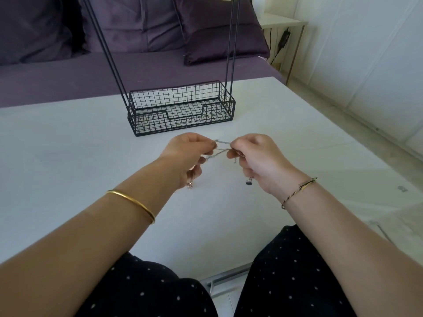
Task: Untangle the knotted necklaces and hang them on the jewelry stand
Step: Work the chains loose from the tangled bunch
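Where the necklaces are: the tangled silver chains point(220, 149) stretch between the two hands over the white table point(68, 156), near the front of the jewelry stand but apart from it; two strands cross in the gap between the fingers.
Left hand: the left hand point(186, 156) has its fingers curled, with thumb and forefinger pinching one end of the chains; a small pale charm point(189, 185) hangs below the palm.
Right hand: the right hand point(258, 161) is curled the same way and pinches the other end; a reddish bunch of chain is pressed in its fingers, and a small dark-tipped end point(249, 181) dangles beneath.
Jewelry stand: the black wire jewelry stand point(183, 124) sits on the table beyond the hands, its basket base low and its thin rods rising out of the top of the view.
Wrists: a gold bangle point(131, 203) circles the left forearm, and a thin twisted bracelet point(297, 191) the right wrist.
Lap: dark dotted trousers point(148, 289) show at the near table edge.
Background: a purple sofa point(68, 72) with cushions stands behind the table.
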Demonstrator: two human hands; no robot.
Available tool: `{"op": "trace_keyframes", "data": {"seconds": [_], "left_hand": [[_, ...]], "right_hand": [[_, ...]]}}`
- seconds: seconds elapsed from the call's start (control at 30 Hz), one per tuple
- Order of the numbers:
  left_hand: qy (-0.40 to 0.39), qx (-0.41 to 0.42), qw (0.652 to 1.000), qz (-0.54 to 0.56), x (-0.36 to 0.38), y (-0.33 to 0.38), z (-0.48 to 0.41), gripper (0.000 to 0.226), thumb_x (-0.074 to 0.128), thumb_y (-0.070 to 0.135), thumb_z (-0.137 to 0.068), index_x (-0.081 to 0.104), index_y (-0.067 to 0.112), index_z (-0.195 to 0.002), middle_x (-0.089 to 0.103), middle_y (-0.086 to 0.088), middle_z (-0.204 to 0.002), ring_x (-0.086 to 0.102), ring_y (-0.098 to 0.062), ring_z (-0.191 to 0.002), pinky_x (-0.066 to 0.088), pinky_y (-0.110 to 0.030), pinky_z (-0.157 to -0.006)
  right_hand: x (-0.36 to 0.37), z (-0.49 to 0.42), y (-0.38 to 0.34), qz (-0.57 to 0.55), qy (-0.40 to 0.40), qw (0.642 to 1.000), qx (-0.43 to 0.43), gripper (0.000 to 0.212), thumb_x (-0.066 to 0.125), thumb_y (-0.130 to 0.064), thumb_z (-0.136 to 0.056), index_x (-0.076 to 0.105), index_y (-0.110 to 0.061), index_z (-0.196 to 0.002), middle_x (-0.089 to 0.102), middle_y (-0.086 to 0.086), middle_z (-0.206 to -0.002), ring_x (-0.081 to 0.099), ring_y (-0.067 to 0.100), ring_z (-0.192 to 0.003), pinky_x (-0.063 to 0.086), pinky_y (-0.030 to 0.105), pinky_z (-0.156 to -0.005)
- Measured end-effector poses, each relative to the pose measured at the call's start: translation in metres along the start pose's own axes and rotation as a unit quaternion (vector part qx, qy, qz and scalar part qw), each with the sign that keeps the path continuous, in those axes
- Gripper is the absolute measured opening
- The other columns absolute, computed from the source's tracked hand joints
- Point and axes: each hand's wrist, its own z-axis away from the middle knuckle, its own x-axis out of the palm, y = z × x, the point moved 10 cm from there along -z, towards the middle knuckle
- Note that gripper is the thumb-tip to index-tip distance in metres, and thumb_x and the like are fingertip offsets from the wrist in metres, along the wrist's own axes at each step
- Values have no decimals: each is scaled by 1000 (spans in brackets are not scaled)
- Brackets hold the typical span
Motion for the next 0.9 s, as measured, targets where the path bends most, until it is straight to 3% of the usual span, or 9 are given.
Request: {"op": "trace_keyframes", "data": {"seconds": [0.2, 0.37, 0.63, 0.77, 0.9], "left_hand": [[33, 54, 997, 38, -9, 11, 3, 15, 56, 14, -95, 60, 18, -80, 67, 3, -73, 61, -9, -68, 30, -20, -49], [61, 78, 995, 30, -14, 16, 3, 12, 56, 15, -93, 58, 16, -82, 56, 4, -62, 50, -10, -57, 28, -20, -48], [94, 109, 990, 9, -18, 23, 5, 17, 50, 20, -97, 54, 21, -81, 45, 8, -43, 43, -17, -63, 30, -24, -52], [101, 121, 987, -19, -20, 24, 6, 13, 48, 23, -99, 53, 22, -87, 46, 5, -51, 44, -14, -52, 31, -21, -47], [112, 135, 983, -49, -22, 27, 7, 9, 44, 22, -99, 52, 19, -95, 45, 1, -58, 41, -14, -48, 32, -17, -41]], "right_hand": [[2, 3, 6, 16, -26, 999, 39, 12, 57, -10, -86, 58, -10, -74, 56, 3, -64, 22, 10, -37, 15, 20, -41], [3, 6, 6, -16, -28, 998, 59, 10, 50, -1, -81, 55, -9, -86, 53, 8, -73, 21, 8, -35, 16, 17, -37], [9, 7, 6, -9, -54, 997, 60, 12, 56, -4, -81, 62, -3, -70, 50, 6, -60, 22, 11, -42, 14, 21, -40], [9, 6, 8, 27, -57, 996, 64, 12, 70, -13, -69, 61, -6, -73, 43, 8, -63, 21, 14, -45, 17, 24, -44], [9, 7, 5, -7, -67, 996, 53, 7, 66, -3, -79, 60, -6, -77, 47, 3, -60, 27, 9, -39, 19, 21, -40]]}}
